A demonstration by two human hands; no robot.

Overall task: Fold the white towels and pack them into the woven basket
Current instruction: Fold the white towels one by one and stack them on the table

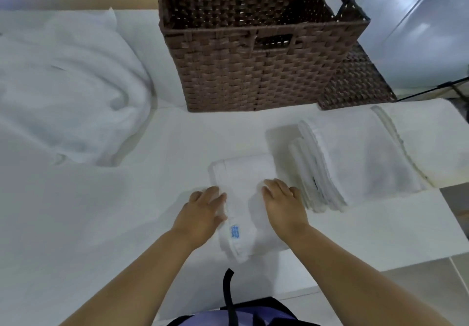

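The woven basket (256, 72) stands at the far side of the white worktop (101, 211), brown, with a handle slot in its near wall and another in its right wall. From this view its inside looks dark, and I cannot tell if any towel lies in it.

In front of the basket, toward the person, lies a folded white towel (243, 199) as a narrow strip that runs from the basket side toward the worktop edge. A small blue label (235, 232) shows on its near part. The left hand (203, 214) rests at the left edge of this towel, and its fingers (218, 194) are curled around the edge and grip the cloth. The right hand (284, 204) lies flat on top of the towel, on its right half, with the fingers (272, 186) stretched out and open; it presses the cloth and grips nothing.

Just beside this towel, to the front right of the basket, there is a stack of folded towels (355, 163); the layered edges of the stack face the right hand and almost touch it. To the left of the basket lies a loose heap of unfolded white towels (71, 97), well apart from both hands.

A second piece of woven material (355, 82) lies at the right foot of the basket, touching it. At the near side, under the arms, a black strap (228, 292) hangs over dark and purple clothing (228, 318) of the person.
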